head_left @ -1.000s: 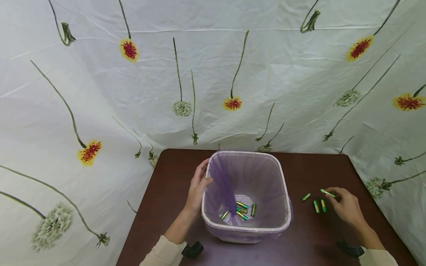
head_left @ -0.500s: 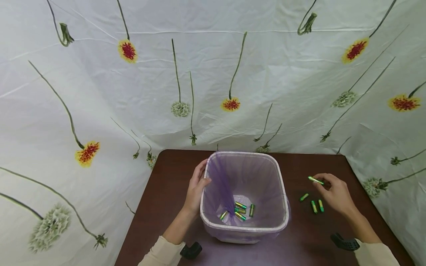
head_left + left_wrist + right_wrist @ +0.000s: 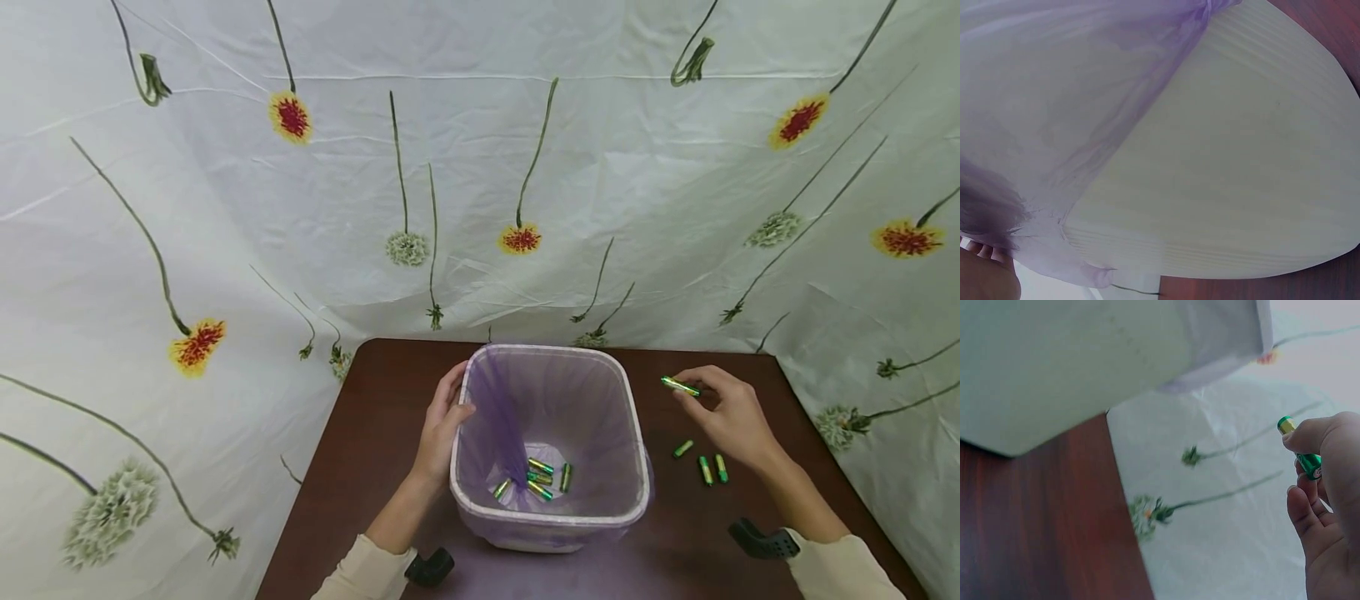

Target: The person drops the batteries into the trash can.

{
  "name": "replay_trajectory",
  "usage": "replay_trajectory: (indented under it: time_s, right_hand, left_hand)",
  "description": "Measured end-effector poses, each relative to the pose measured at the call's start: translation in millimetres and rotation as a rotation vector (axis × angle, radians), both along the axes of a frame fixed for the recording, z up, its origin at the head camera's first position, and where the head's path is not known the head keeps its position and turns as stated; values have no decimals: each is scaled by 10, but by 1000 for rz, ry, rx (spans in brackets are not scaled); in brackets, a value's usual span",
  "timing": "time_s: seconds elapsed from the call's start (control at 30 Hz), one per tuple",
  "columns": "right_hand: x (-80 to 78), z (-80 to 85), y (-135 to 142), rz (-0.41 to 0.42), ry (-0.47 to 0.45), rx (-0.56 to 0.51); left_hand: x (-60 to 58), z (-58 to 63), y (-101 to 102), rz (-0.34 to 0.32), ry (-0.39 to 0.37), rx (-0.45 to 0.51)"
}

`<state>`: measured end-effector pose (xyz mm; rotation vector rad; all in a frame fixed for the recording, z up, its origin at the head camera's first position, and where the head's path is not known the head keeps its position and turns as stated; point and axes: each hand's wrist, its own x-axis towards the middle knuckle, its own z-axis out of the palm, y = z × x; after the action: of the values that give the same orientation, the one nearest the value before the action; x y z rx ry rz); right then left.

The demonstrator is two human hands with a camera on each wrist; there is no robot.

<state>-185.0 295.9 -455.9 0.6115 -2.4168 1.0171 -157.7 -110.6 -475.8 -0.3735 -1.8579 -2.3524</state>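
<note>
A white bin (image 3: 551,518) lined with a thin purple bag (image 3: 498,400) stands on the table. Several green-and-gold batteries (image 3: 540,490) lie on its bottom. My left hand (image 3: 438,429) grips the bin's left rim, thumb over the edge and fingers outside; in the left wrist view that hand (image 3: 988,272) shows at the lower left against the bag. My right hand (image 3: 731,412) pinches one battery (image 3: 681,386) between thumb and fingers, above the table right of the bin. The right wrist view shows this battery (image 3: 1299,447) held at the fingertips.
Three loose batteries (image 3: 706,470) lie on the dark brown table (image 3: 405,383), right of the bin and below my right hand. A white flower-print cloth (image 3: 337,192) hangs behind the table and at both sides. Dark straps (image 3: 763,540) sit on the wrists.
My right hand has lifted the battery from near the loose ones and carried it up and left toward the bin. The left hand keeps its grip on the rim.
</note>
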Motion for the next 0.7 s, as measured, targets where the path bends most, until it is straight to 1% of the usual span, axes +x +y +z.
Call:
replay_trajectory:
  time_s: [0.2,0.33,0.5,0.7]
  right_hand:
    - [-19,139,-146,49,-2,-16]
    - [-42,224,-255,87,-11,-16]
    - [-42,349,-393,125,3,2]
    - [-58,462,-573,228,33,37]
  left_hand:
    - [22,-14,-16,0,-4,-8]
    - [15,-19,-31,2,2,-9]
    - [3,-22,-33,-2,5,-10]
    - [-22,-19,-23,-8,28,-23]
